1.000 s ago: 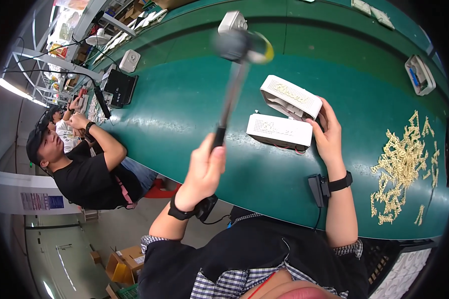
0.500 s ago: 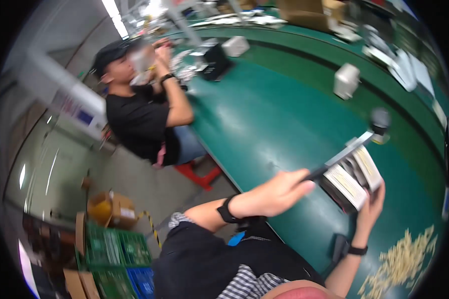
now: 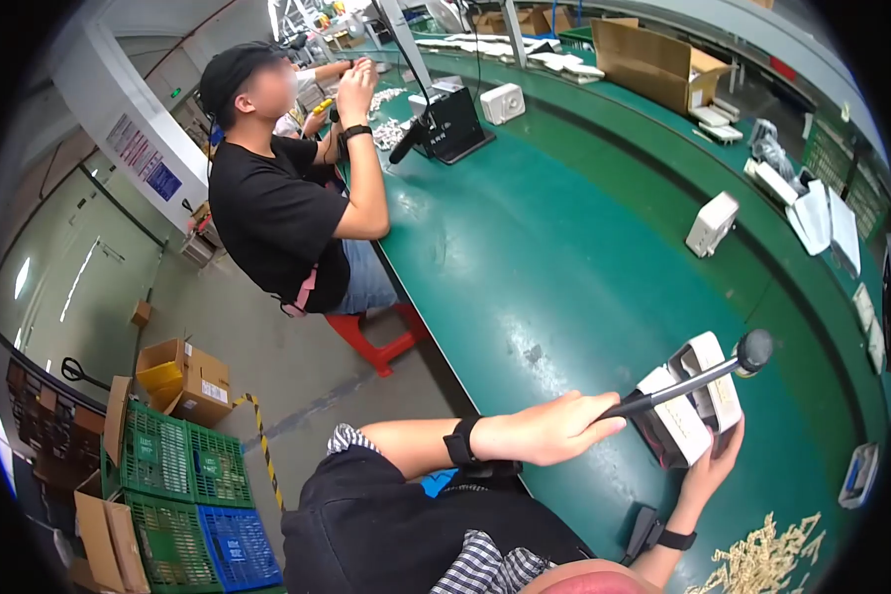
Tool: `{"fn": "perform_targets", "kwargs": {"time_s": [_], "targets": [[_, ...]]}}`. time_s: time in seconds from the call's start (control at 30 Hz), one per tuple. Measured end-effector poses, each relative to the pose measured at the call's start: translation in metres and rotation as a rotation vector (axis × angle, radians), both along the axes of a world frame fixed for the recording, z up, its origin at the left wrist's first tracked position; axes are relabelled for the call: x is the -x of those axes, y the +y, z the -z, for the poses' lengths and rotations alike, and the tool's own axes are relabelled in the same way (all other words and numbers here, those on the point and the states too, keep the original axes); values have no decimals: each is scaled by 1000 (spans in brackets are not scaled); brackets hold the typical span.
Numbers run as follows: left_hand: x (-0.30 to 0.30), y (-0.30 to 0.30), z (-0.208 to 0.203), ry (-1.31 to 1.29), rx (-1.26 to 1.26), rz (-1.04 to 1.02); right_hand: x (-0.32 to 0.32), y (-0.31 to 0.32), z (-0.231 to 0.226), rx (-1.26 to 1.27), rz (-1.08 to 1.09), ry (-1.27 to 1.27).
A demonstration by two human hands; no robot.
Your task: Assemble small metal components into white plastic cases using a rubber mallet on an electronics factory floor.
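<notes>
Lower right of the frame: the left hand (image 3: pixel 554 436) is clenched around the mallet (image 3: pixel 698 378) handle, while the right hand (image 3: pixel 711 467) clasps two white boxes (image 3: pixel 693 406) above the green tabletop (image 3: pixel 564 257). They look rigid and light, best gripped by the sides.

Head view looks down-left, close above the green workbench (image 3: pixel 564 247).

Wearer: dark top over a black-and-white checked garment (image 3: pixel 490 569), bare forearms, and a black band at the wrist of both hands, left (image 3: pixel 462 442) and right (image 3: pixel 676 540).
</notes>
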State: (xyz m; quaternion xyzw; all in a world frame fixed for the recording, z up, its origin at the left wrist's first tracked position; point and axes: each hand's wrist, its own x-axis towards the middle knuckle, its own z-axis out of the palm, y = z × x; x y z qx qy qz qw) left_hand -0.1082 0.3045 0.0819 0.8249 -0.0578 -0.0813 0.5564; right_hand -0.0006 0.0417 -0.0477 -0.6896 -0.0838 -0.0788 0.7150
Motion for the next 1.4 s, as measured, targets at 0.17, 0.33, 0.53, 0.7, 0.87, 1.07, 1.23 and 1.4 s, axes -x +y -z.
{"fn": "perform_targets", "kwargs": {"time_s": [0.17, 0.33, 0.53, 0.7, 0.87, 1.07, 1.23, 1.4], "targets": [[-13, 14, -17, -24, -2, 49, -5, 6, 0, -9, 8, -4], [-15, 7, -19, -37, 39, 36, -4, 8, -1, -15, 26, -5], [-10, 5, -27, -32, 100, -14, -2, 10, -4, -3, 24, 3], [-11, 7, -4, -82, 107, 23, -2, 10, -3, 2, 21, 11], [-11, 12, -9, -5, 68, 48, -4, 14, -4, 33, 17, 22], [-17, 10, -9, 122, -110, 105, -7, 15, -6, 42, 16, 6], [-10, 17, -15, 10, 91, 24, -9, 23, -5, 6, -2, 6], [-17, 11, -2, 8, 38, 92, -13, 16, -3, 48, 8, 33]]}}
